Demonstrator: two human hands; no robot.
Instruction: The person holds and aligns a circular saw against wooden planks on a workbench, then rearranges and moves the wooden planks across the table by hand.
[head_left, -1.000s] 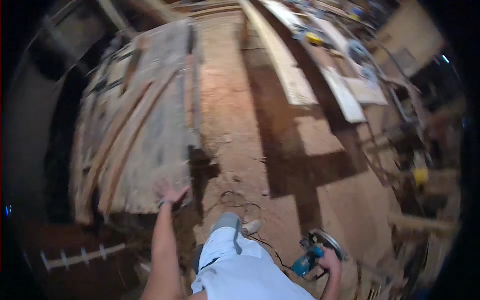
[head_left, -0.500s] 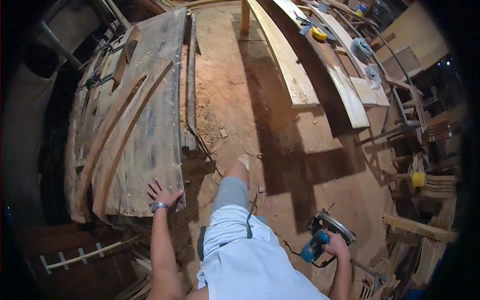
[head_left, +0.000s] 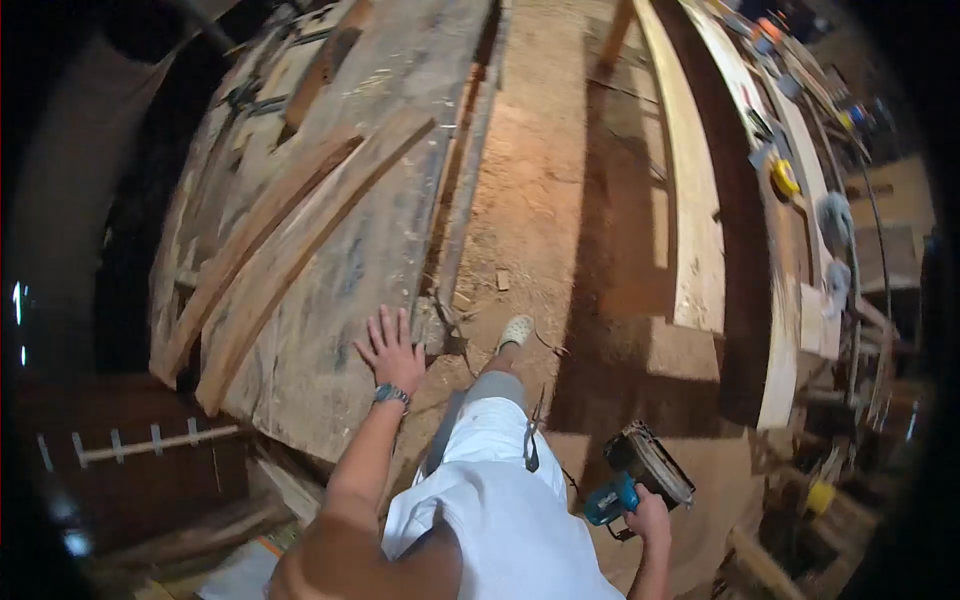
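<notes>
My right hand (head_left: 650, 518) grips the handle of a teal circular saw (head_left: 612, 499), which hangs low at my right side above the dirt floor. The saw's dark blade guard (head_left: 648, 462) points away from me. My left hand (head_left: 397, 358), with a watch on its wrist, has its fingers spread over the near right edge of a worn wooden bench (head_left: 345, 290). Whether the palm presses on the wood I cannot tell. Left of that hand, two long curved timber pieces (head_left: 300, 255) lie side by side on the bench.
To the right, pale planks (head_left: 690, 200) rest raised above the floor, with a yellow tape measure (head_left: 784, 178) on one. A wood scrap (head_left: 503, 280) lies on the dusty floor (head_left: 540, 150). Scrap wood (head_left: 765, 565) is heaped at the lower right.
I have stepped forward along the bench, and my left hand has moved up along its edge. The saw stays in my right hand. The view has turned, shifting bench and planks rightward.
</notes>
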